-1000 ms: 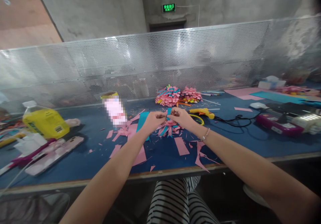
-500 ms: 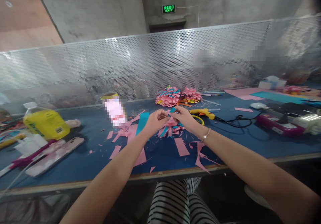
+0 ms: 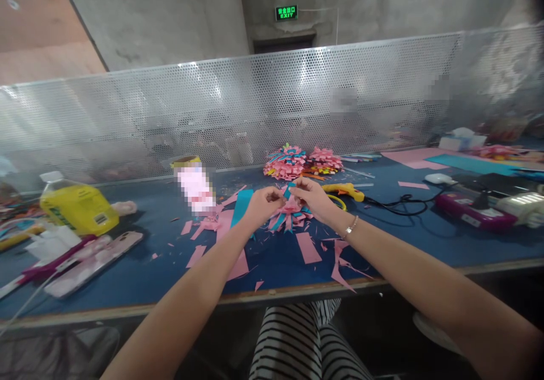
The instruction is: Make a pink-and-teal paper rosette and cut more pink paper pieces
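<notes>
My right hand [image 3: 312,198] pinches a small piece of blue paper [image 3: 289,189] between its fingertips. My left hand [image 3: 264,204] is just to the left, its fingers closed in a pinch; whatever may be in them is too small to make out. Below both hands lies a pompom-like flower of pink and blue paper strips [image 3: 292,216], its upper part partly hidden by the fingers. A blue paper strip [image 3: 242,205] and a pink paper sheet [image 3: 236,258] lie beside my left wrist. Loose pink scraps [image 3: 308,248] are scattered around.
Two fringed paper flowers [image 3: 284,163] stand at the back. A yellow hot glue gun [image 3: 346,191] with a black cord lies to the right, near a purple device [image 3: 476,212]. At left are a bottle of yellow liquid [image 3: 79,207] and a phone [image 3: 93,264]. A perforated metal screen [image 3: 204,102] borders the table.
My fingertips have drawn slightly apart. The blue piece, earlier between both hands, now sits at my right fingertips. The flower below has stayed in place.
</notes>
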A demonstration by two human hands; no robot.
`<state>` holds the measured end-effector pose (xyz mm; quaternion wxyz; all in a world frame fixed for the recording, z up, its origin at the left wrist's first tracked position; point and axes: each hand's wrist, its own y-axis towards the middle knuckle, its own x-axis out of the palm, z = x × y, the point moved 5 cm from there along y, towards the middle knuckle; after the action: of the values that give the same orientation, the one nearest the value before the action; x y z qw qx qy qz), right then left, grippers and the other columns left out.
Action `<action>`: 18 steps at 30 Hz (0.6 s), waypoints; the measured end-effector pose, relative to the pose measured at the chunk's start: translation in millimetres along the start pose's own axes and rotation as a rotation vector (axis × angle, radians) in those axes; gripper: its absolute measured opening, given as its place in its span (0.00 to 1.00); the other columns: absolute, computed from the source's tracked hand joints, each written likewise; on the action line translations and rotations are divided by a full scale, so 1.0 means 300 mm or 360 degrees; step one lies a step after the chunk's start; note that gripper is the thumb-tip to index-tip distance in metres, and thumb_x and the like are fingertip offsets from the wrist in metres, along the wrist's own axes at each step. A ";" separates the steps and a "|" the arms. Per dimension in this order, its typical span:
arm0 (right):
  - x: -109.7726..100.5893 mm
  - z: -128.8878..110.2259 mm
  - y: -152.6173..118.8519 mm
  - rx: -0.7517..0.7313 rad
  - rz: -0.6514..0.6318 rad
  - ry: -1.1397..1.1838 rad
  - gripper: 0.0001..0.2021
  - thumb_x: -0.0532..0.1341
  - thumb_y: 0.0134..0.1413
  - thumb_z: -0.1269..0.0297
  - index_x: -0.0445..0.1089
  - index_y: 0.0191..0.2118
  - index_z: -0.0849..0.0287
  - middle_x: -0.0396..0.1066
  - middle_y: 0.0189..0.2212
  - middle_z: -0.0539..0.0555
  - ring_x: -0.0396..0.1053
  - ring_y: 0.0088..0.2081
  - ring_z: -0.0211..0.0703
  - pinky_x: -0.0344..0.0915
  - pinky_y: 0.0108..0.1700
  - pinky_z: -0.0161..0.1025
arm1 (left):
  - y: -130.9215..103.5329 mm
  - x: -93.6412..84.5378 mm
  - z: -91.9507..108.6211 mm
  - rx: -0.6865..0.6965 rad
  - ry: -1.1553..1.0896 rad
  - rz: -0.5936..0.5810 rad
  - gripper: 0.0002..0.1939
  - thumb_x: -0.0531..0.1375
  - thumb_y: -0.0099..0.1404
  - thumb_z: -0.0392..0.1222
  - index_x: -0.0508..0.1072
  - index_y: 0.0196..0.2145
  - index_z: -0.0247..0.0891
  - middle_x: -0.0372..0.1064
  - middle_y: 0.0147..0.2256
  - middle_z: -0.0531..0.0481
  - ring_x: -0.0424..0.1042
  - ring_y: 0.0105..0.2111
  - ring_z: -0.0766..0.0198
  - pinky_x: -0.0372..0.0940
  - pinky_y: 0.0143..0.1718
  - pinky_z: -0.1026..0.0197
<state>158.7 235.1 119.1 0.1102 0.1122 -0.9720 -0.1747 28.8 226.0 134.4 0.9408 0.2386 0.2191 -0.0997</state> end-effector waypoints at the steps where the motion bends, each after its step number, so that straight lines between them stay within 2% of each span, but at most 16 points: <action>1: 0.001 -0.002 -0.001 0.0004 0.0001 0.0015 0.16 0.64 0.34 0.58 0.59 0.28 0.59 0.56 0.14 0.41 0.53 0.15 0.29 0.50 0.17 0.29 | -0.001 0.000 0.001 0.0002 0.0004 -0.0004 0.03 0.58 0.49 0.37 0.67 0.22 0.35 0.66 0.22 0.52 0.66 0.24 0.68 0.63 0.29 0.65; 18: 0.014 -0.006 -0.017 0.0046 -0.0025 0.0149 0.16 0.64 0.36 0.56 0.57 0.25 0.58 0.54 0.13 0.41 0.50 0.15 0.28 0.49 0.17 0.28 | 0.002 0.004 -0.010 0.0002 0.0005 -0.0019 0.04 0.58 0.48 0.38 0.67 0.22 0.35 0.67 0.22 0.52 0.67 0.24 0.67 0.63 0.28 0.65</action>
<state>156.1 229.0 119.5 0.1527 0.1294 -0.9672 -0.1562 29.0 227.9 131.7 0.9397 0.2381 0.2219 -0.1049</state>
